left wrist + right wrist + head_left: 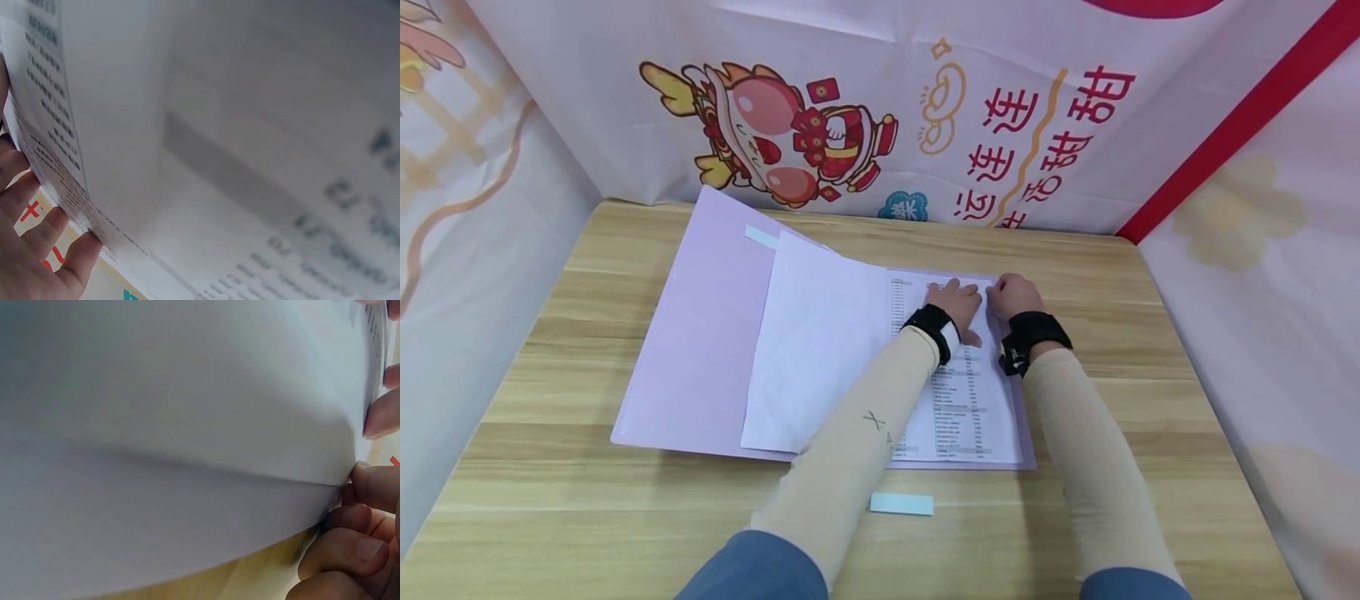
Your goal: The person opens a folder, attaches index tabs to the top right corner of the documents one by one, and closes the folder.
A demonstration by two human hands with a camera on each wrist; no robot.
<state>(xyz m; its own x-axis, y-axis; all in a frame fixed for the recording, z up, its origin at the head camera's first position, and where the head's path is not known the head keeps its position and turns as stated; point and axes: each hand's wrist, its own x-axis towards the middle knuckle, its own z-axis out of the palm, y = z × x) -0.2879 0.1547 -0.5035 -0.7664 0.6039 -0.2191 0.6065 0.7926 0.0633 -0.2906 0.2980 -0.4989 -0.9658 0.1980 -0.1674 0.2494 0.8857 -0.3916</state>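
The fingers of my left hand (956, 308) are spread nearly straight over the upper part of a white paper sheet printed with columns (958, 408) — pressing, not gripping. My right hand (1017, 297) is curled, thumb and finger pinching its upper right edge. The sheet lies in the right half of an open, pale-purple folder (700, 333) — nearer me, a pale-blue rectangular strip (902, 504) rests on the wood-grain surface (1150, 417).
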